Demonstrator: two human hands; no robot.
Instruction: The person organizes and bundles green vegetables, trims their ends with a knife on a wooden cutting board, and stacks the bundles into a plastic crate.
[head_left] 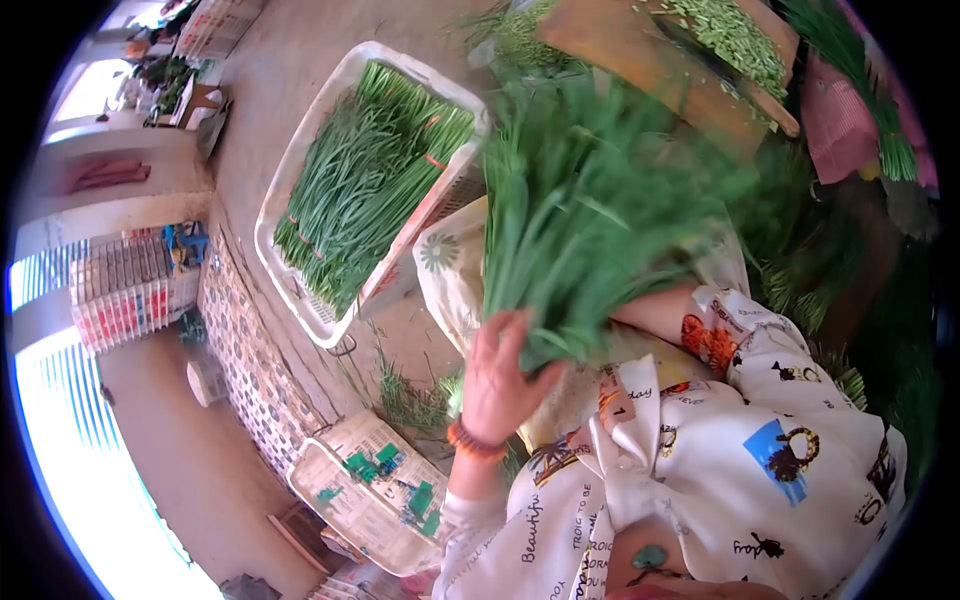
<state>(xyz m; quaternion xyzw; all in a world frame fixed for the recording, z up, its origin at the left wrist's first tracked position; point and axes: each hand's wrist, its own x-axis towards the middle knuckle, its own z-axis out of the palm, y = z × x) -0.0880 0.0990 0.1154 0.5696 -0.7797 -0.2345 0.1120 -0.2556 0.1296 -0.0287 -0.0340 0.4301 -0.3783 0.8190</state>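
The bunch of greens [590, 210] lies just above the left hand [495, 385], whose fingers and thumb hold its lower left edge. The right forearm [655, 312] runs behind the leaves; the right hand is hidden, so I cannot tell its state. Long, thin and motion-blurred, the green leaves point away from the body, their long axis slanting up rightward, beside the white crate [322, 328].

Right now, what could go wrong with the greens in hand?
1. The blurred greens fan out wide with no band visible; some could slip past the left hand.
2. In this view they overlap the wooden board; if actually close, a sweep might scatter its chopped pieces.
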